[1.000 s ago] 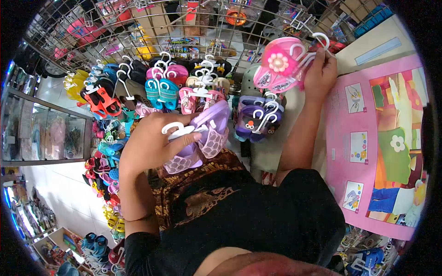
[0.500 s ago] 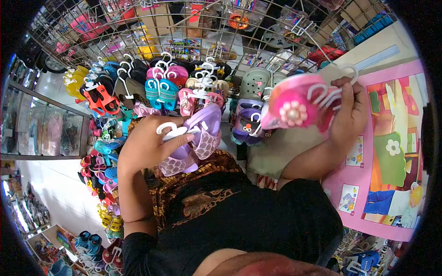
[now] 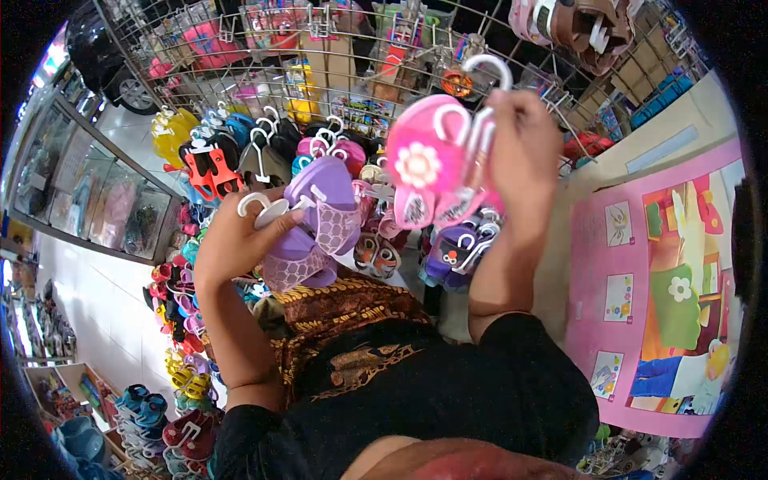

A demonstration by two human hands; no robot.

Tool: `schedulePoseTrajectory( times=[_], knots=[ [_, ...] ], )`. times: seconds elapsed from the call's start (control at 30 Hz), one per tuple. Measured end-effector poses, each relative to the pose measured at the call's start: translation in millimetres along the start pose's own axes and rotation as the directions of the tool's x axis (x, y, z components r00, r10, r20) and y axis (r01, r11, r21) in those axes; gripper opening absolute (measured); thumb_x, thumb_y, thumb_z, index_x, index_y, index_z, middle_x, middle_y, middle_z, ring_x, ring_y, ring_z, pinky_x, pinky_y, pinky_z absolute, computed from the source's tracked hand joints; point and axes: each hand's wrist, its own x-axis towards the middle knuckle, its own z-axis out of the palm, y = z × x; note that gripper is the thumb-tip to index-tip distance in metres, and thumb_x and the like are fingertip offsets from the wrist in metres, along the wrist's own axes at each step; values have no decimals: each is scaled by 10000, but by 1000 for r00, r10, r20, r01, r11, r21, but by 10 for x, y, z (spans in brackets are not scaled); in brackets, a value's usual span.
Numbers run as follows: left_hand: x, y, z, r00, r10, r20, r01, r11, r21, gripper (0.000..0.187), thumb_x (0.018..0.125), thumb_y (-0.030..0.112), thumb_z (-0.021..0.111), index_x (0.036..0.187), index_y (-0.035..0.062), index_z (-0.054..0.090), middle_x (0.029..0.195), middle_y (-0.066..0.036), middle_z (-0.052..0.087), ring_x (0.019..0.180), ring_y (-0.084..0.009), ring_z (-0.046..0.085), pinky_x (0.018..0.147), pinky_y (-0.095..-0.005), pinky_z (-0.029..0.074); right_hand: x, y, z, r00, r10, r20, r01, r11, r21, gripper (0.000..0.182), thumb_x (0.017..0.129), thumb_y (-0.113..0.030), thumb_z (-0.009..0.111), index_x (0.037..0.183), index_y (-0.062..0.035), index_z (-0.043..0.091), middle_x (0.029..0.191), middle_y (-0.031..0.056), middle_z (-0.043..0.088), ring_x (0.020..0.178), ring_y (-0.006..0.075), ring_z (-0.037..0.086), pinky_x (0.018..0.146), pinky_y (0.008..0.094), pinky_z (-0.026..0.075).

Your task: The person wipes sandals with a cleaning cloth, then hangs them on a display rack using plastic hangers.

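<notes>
My left hand [image 3: 240, 244] is closed on the white hanger of a pair of purple sandals [image 3: 308, 232] with scale-patterned straps. At the right, my raised right hand [image 3: 524, 152] grips the hangers of several pink sandals [image 3: 420, 164], the front one with a pale flower on it. A white hook [image 3: 490, 66] sticks up above that hand. The pink sandals hang in front of the wire rack, slightly blurred. Behind and below them, dark purple clogs [image 3: 454, 256] show in part.
A wire grid rack [image 3: 264, 80] carries many hanging shoes and packaged toys. Orange-and-black sandals [image 3: 212, 172] hang to the left. A glass display case [image 3: 88, 184] stands at the far left. A pink poster [image 3: 588, 320] covers the right side.
My right hand has lifted the pink sandals up and to the left, towards the rack. My left hand has shifted a little left with the purple sandals. The view has also shifted.
</notes>
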Motion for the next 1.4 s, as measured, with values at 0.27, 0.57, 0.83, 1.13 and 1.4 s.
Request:
schedulePoseTrajectory(
  times=[0.27,0.57,0.83,1.13,1.4],
  knots=[
    [-194,25,-112,989,-141,34,140,989,43,283,847,259,696,918,-12,656,572,-105,549,476,-171,476,476,-320,388,453,543,805,967,-241,-79,209,934,-289,301,909,-258,563,810,26,585,727,216,605,693,388,588,657,438,447],
    [-261,-60,-51,983,-169,71,173,983,-68,259,846,240,698,872,-13,648,564,-96,548,467,-164,464,469,-313,380,581,752,951,991,-128,27,130,950,-283,309,897,-290,571,837,11,609,804,216,630,789,389,612,722,456,460],
    [-319,-149,13,993,-114,36,115,993,-35,261,837,239,707,839,-11,633,567,-106,533,467,-165,441,467,-314,369,838,984,847,981,-162,-108,142,975,-174,291,878,-290,600,912,-5,650,831,167,680,767,309,663,718,390,496],
    [-388,-189,57,984,-176,32,178,982,-71,256,837,238,707,825,-4,625,567,-82,533,481,-143,441,468,-315,363,987,967,890,983,-177,-51,152,936,-317,246,838,-256,636,923,-26,663,796,147,692,720,304,674,685,372,510],
    [-420,-250,-5,939,-309,149,321,945,-67,309,832,242,713,1000,-12,661,701,-28,611,616,-87,502,566,-270,422,1106,1295,1139,974,-100,-203,86,993,-78,185,813,-213,664,841,-31,655,774,164,676,703,339,660,644,417,498]
  ],
)
